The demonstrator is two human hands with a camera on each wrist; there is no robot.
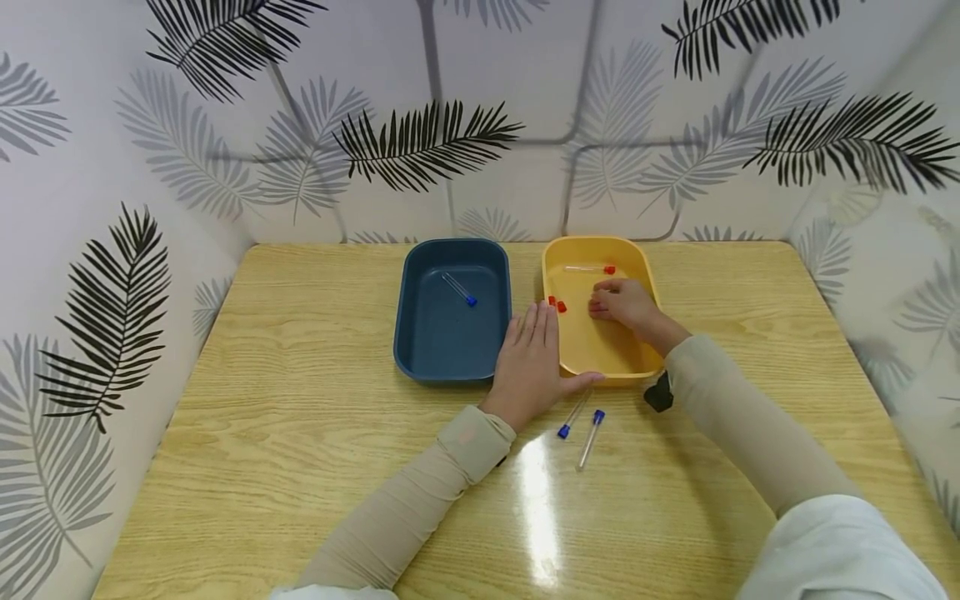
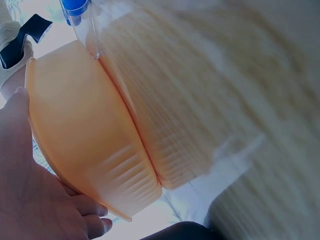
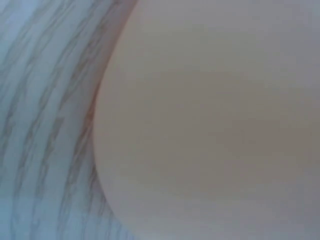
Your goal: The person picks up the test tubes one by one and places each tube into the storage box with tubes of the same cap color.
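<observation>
My left hand (image 1: 534,357) lies flat on the wooden table (image 1: 300,400) between a blue tray (image 1: 408,333) and a yellow tray (image 1: 647,275). Its thumb runs along the yellow tray's front wall (image 2: 80,140), with the palm (image 2: 30,200) against it. My right hand (image 1: 621,302) reaches into the yellow tray, fingers curled over the clear ends of two red-capped tubes (image 1: 557,305). A third red-capped tube (image 1: 588,269) lies at the tray's far end. One blue-capped tube (image 1: 459,289) lies in the blue tray.
Two blue-capped tubes (image 1: 573,414) (image 1: 590,437) lie loose on the table just in front of the yellow tray; one cap (image 2: 76,6) shows in the left wrist view. Leaf-patterned walls close in the table on three sides. The right wrist view is a blur of tray wall (image 3: 210,125).
</observation>
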